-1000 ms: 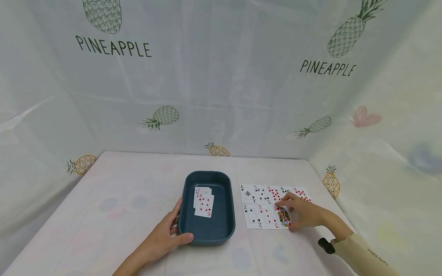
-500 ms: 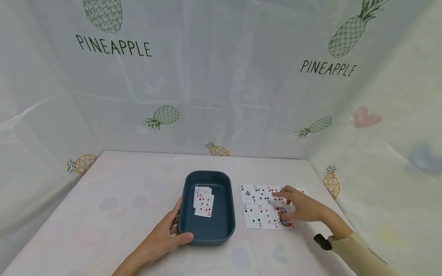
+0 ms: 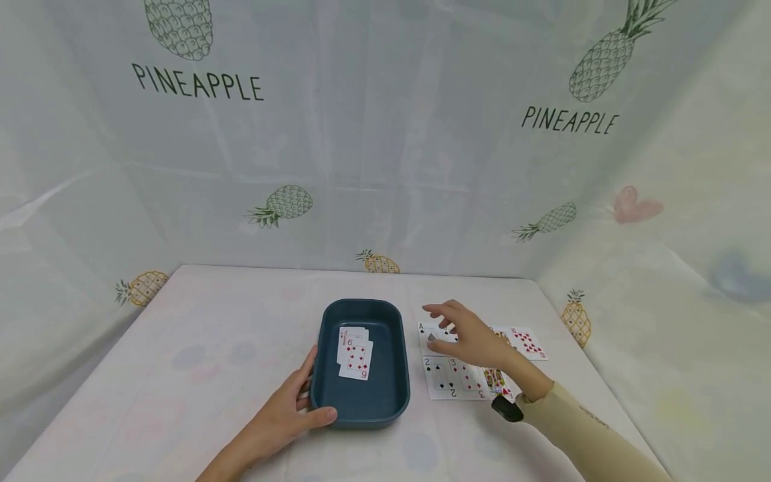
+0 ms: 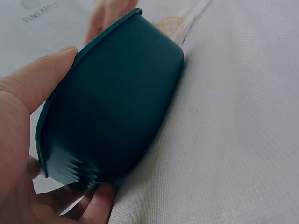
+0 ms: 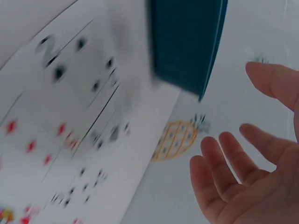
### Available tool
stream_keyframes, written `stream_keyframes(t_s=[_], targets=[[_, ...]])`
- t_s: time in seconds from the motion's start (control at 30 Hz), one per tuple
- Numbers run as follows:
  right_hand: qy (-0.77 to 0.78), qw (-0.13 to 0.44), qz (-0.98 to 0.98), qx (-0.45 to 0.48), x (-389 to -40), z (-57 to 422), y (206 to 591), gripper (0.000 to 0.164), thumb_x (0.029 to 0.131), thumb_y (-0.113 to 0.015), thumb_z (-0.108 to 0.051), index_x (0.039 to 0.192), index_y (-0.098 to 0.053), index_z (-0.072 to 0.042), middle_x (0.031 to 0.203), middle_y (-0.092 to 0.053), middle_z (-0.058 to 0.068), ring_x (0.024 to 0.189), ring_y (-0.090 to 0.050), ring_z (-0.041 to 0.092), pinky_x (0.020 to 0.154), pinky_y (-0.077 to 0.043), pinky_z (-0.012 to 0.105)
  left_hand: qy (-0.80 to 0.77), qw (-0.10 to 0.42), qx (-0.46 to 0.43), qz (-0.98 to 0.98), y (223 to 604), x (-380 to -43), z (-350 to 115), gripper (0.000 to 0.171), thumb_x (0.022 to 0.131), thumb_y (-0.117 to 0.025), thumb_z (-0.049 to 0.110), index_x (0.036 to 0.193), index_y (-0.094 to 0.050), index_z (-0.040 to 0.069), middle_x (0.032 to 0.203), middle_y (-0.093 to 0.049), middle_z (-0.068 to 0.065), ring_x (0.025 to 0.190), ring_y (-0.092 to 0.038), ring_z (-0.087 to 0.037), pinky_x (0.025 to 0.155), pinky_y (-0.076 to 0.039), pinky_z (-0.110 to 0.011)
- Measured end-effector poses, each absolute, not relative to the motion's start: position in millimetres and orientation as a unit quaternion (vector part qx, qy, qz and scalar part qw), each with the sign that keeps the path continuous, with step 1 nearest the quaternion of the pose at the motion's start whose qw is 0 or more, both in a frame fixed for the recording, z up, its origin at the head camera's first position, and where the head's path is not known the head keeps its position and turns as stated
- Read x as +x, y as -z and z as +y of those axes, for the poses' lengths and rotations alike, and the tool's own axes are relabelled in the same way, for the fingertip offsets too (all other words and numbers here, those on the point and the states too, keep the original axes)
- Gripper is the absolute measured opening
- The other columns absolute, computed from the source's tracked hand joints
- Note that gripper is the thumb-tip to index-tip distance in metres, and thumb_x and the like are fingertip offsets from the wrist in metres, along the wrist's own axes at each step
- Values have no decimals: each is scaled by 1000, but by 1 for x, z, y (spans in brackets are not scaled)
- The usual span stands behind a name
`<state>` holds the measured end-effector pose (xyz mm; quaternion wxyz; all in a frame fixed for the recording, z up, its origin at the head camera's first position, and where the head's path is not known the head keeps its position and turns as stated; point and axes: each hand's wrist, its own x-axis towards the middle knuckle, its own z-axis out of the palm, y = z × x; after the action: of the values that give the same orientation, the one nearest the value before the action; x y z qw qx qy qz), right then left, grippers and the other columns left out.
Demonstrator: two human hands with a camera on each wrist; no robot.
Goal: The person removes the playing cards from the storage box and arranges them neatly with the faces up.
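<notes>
A deep blue rounded tray [image 3: 385, 402] stands on the table. My left hand [image 3: 288, 412] holds its near left corner, thumb over the rim and fingers against the outer wall, as the left wrist view also shows. Several overlapping playing cards lie face up inside, the six of diamonds [image 3: 357, 361] on top. To the tray's right, two rows of face-up cards include the two of spades [image 3: 440, 376] and three of diamonds [image 3: 466, 378]. Over the back row hovers my right hand [image 3: 472, 338], its fingers spread and nothing in them. It hides part of that row.
A white cloth with faint coloured patches covers the table [image 3: 241, 321]. Behind and beside it hang pale curtains [image 3: 385, 167] printed with pineapples. The tray's right wall stands just left of the laid-out cards.
My right hand has lifted off the king card at the right and moved left, over the ace of spades. The left hand and the tray have stayed in place.
</notes>
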<state>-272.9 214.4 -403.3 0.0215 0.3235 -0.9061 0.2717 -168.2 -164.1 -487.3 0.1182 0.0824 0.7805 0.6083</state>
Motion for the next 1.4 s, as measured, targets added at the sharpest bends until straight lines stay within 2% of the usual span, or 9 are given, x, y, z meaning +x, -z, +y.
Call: stream_keyframes(t_s=[0.17, 0.37, 0.53, 0.63, 0.77, 0.9, 1.1, 1.23, 1.4], targets=[[-302, 4, -889, 345, -278, 172, 400, 69, 97, -80, -25, 156, -51, -6, 134, -59, 16, 113, -65, 31, 94, -58, 53, -623, 124, 86, 767, 488, -167, -164, 112, 90, -87, 26, 173, -11, 29, 166, -33, -26, 136, -60, -34, 102, -58, -30], [-305, -35, -875, 375, -283, 134, 407, 70, 97, -80, -26, 156, -50, -5, 139, -57, 19, 120, -62, 37, 100, -57, 53, -631, 132, 90, 759, 486, -168, -164, 112, 92, -86, 25, 173, -9, 27, 167, -29, -28, 137, -59, -36, 100, -58, -29], [-267, -41, -882, 386, -289, 116, 419, 70, 96, -80, -29, 155, -52, -5, 139, -58, 19, 121, -62, 35, 97, -59, 46, -631, 135, 96, 758, 485, -167, -163, 111, 93, -85, 26, 173, -8, 26, 167, -29, -28, 136, -59, -36, 100, -58, -29], [-241, -32, -888, 390, -292, 108, 427, 70, 95, -81, -31, 154, -54, -7, 137, -60, 17, 119, -63, 31, 97, -59, 42, -637, 136, 105, 752, 486, -167, -164, 111, 94, -85, 24, 173, -7, 25, 166, -28, -29, 136, -60, -37, 99, -58, -29], [-198, -9, -898, 393, -292, 98, 437, 70, 92, -82, -38, 152, -58, -11, 137, -64, 12, 121, -61, 27, 102, -53, 47, -642, 138, 109, 746, 486, -166, -165, 110, 94, -84, 23, 173, -7, 25, 167, -27, -29, 137, -59, -38, 99, -58, -28], [-136, 21, -912, 387, -289, 89, 445, 72, 89, -83, -47, 150, -62, -16, 135, -66, 6, 122, -60, 24, 101, -47, 48, -641, 137, 113, 746, 486, -166, -165, 110, 95, -83, 23, 173, -6, 25, 168, -26, -29, 137, -59, -39, 99, -58, -28], [-46, 60, -925, 373, -288, 81, 458, 81, 83, -80, -67, 148, -64, -20, 132, -68, 1, 117, -60, 21, 98, -46, 42, -623, 135, 105, 764, 486, -167, -166, 109, 95, -83, 27, 173, -7, 26, 169, -27, -27, 140, -57, -39, 102, -58, -30], [-15, 59, -930, 363, -287, 78, 461, 88, 79, -79, -74, 148, -64, -21, 133, -67, 0, 118, -59, 20, 96, -45, 39, -601, 132, 91, 783, 484, -166, -167, 110, 94, -84, 32, 173, -7, 28, 169, -28, -26, 141, -55, -38, 104, -57, -35], [-5, 46, -936, 349, -284, 77, 456, 91, 75, -84, -72, 147, -65, -21, 134, -67, 1, 118, -58, 21, 95, -44, 39, -605, 132, 96, 779, 485, -167, -166, 110, 94, -83, 32, 173, -7, 29, 168, -29, -27, 140, -57, -38, 103, -57, -34]])
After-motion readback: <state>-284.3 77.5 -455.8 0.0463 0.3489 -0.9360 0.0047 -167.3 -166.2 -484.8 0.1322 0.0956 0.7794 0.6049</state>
